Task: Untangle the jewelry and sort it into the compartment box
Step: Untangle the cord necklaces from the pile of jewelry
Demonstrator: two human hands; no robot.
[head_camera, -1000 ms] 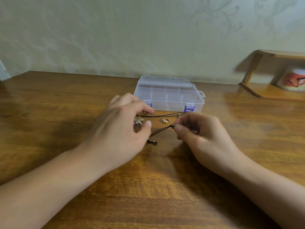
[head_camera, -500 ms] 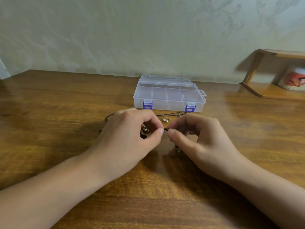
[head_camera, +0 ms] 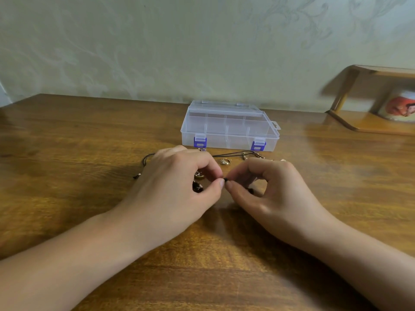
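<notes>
Wooden table [head_camera: 67, 153]: left hand [head_camera: 177, 187] and right hand [head_camera: 267, 189] both pinch the cord [head_camera: 233, 154], probably a knot; closed box [head_camera: 229, 129] at 12 o'clock needs opening next.

No text, label, brand, number or sign can be read anywhere in the frame. The clear compartment box [head_camera: 230, 127] at upper centre bears no lettering on its lid or its purple latches. The mug [head_camera: 398, 106] on the wooden shelf [head_camera: 368, 122] at the right edge carries an orange-red picture, blurred, with no legible words. The wall shows only a faint swirling pattern.
</notes>
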